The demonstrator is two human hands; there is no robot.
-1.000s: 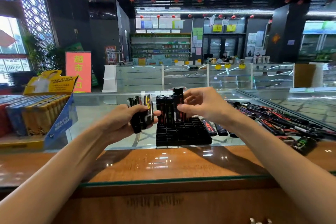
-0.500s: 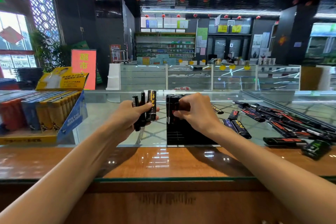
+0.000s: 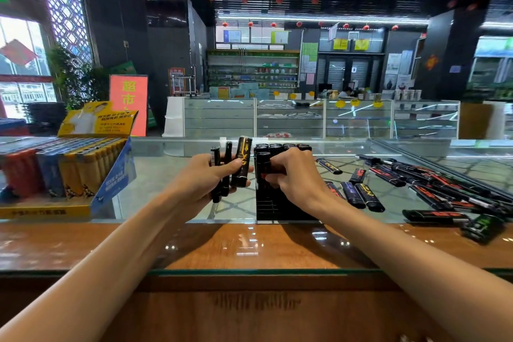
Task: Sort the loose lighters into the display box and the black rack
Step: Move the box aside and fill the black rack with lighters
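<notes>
The black rack (image 3: 273, 207) stands at the middle of the glass counter with several black lighters upright in its far rows. My right hand (image 3: 294, 175) grips one black lighter with red print (image 3: 262, 168) over a front slot of the rack. Just left of the rack, my left hand (image 3: 206, 179) holds a small bunch of black lighters (image 3: 241, 165) upright, one with gold print. The display box (image 3: 66, 175), at the left, is packed with red, blue and yellow lighters. Loose black lighters (image 3: 363, 194) lie scattered to the right of the rack.
A long pile of loose lighters (image 3: 444, 189) runs along the right side of the counter, and a green-printed one (image 3: 483, 228) lies near the wooden front ledge (image 3: 249, 247). Glass showcases (image 3: 288, 118) and shop shelves stand behind the counter.
My right hand has come down from above the rack, lowering its lighter onto the front rows. The left hand keeps its bunch in about the same place. The view has shifted slightly.
</notes>
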